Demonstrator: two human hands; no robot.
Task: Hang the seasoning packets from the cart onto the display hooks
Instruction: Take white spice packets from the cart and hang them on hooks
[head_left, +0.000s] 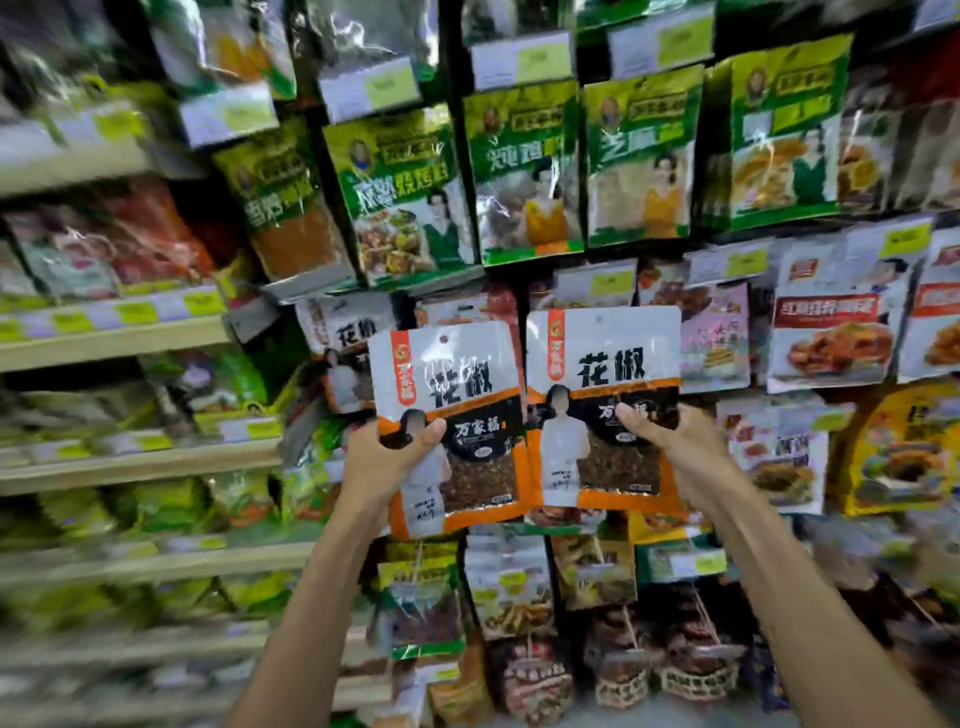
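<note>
Shelves (130, 343) are crowding the background. Below the green bags (524, 176), the left hand (379, 462) is pinching the left packet (457, 395) and the right hand (675, 447) is pinching the right packet (608, 364). Squaring each top to its hook is probably mattering most.

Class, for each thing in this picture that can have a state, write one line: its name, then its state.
left hand, grips the left packet, thumb on its front
right hand, grips the right packet, thumb on its front
left packet, sealed, held up, slightly tilted
right packet, sealed, held up before the display; whether it is on a hook cannot be told
green packets, hanging in a row above
</note>
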